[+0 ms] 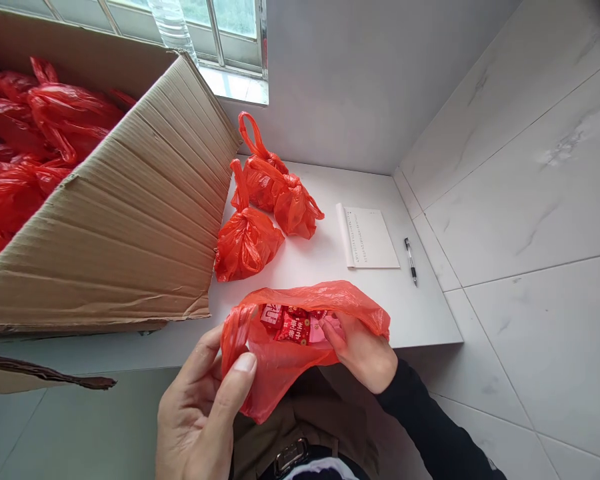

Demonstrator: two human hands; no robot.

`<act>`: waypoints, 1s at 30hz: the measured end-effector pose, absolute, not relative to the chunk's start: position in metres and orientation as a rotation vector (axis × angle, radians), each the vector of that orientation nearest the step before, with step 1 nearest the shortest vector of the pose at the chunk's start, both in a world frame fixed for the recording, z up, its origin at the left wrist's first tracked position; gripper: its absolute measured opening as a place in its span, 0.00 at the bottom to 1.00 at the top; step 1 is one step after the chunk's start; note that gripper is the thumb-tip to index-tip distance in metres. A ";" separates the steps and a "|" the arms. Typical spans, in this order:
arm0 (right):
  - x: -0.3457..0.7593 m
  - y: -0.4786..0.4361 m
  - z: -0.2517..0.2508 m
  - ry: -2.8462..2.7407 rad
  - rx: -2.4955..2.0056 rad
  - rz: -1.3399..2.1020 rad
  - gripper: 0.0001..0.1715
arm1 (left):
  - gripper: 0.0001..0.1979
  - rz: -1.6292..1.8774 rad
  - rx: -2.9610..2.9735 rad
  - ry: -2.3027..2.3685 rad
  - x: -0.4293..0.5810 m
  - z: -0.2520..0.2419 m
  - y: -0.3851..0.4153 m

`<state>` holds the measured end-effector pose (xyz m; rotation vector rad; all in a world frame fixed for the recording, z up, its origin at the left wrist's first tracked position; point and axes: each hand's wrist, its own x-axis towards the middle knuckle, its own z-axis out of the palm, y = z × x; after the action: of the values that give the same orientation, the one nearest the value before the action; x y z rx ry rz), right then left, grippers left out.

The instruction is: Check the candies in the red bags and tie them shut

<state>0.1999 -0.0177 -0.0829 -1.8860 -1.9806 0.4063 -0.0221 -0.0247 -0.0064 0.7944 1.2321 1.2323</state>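
A thin red plastic bag is held with its mouth spread wide just off the table's front edge. My left hand grips the bag's left rim between thumb and fingers. Inside the bag lie several small snack packets, among them a red packet with pale lettering and a pink packet. My right hand reaches into the bag from the right, its fingers closed at the pink packet and partly hidden by the bag and packets.
Knotted red bags stand on the white table behind the held bag. A large cardboard box full of red bags is at left. A notepad and a pen lie right, near the tiled wall.
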 end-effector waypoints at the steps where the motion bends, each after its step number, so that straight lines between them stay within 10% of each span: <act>1: 0.196 -0.017 -0.076 -1.976 -1.926 0.442 0.16 | 0.21 1.234 0.792 1.239 -0.023 -0.006 -0.025; 30: 0.130 0.018 -0.085 -2.186 -1.700 0.538 0.19 | 0.13 1.291 0.654 1.281 -0.027 -0.002 -0.031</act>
<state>0.1304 0.0179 -0.0854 -1.6999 -2.1863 0.5383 -0.0273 -0.0312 -0.0015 0.6544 1.2808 1.2908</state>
